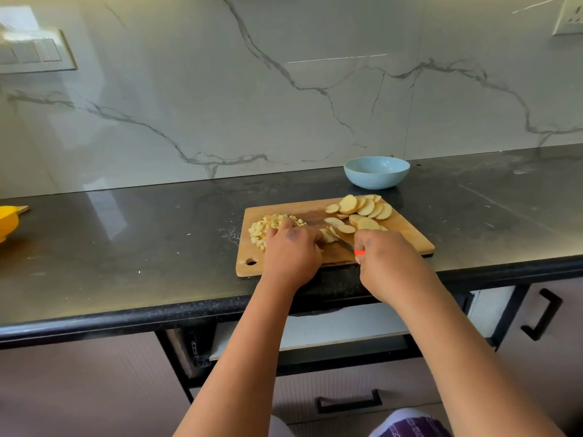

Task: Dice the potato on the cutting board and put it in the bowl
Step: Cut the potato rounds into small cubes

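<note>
A wooden cutting board [410, 239] lies on the black counter. Round potato slices [362, 208] are fanned out at its far right. A heap of diced potato [263, 230] sits at its left. My left hand [291, 250] presses down on a few slices [328, 236] in the board's middle, fingers curled over them. My right hand [383, 260] grips a knife with an orange handle [359, 252]; its blade [342, 239] points toward the held slices. A light blue bowl [377, 172] stands behind the board, against the wall, and looks empty.
A yellow object [8, 222] sits at the counter's far left edge. The marble wall rises behind the counter. Drawers with black handles [348, 402] are below the counter front.
</note>
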Demonstrator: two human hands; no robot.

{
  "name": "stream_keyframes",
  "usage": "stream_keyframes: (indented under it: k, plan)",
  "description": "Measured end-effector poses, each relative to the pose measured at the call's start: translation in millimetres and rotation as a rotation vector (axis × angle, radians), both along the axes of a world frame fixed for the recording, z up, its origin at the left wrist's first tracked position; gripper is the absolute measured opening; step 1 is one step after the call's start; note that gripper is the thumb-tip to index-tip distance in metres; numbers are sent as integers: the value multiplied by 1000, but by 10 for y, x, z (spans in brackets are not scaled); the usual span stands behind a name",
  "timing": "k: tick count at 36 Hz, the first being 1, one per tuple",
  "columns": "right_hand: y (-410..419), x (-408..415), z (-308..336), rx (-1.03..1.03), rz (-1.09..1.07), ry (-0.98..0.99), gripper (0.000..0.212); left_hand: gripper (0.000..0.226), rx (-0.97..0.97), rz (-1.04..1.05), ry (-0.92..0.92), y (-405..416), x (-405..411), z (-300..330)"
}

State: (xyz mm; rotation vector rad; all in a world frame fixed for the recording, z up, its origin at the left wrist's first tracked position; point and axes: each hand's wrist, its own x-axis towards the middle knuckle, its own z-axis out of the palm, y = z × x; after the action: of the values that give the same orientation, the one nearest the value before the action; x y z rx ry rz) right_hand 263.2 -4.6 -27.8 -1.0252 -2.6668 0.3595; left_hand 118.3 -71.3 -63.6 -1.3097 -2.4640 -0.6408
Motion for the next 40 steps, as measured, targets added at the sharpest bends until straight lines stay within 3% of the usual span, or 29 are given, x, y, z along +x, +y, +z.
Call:
stream_keyframes:
  k: [5, 10, 14, 23, 35, 40]
  plan:
    - [-32, 74, 175, 2, -24, -162, 25, 37, 5, -18, -17, -9, 3, 0]
    - [-54, -144, 6, -12, -22, 28, 28, 32, 26, -22, -9, -11, 13, -3]
    - [16, -109, -159, -8, -1, 152, 12, 31, 39, -28, -7, -16, 16, 1]
    - [31, 254, 30, 45, 32, 159, 4, 34, 79, 3, 20, 14, -31, -66]
    - [-44, -207, 56, 36, -39, -32, 20, 35, 36, 32, 25, 8, 4, -36]
    - [10, -375, 149, -61, -22, -57, 40, 34, 39, 46, 16, 15, -15, -42]
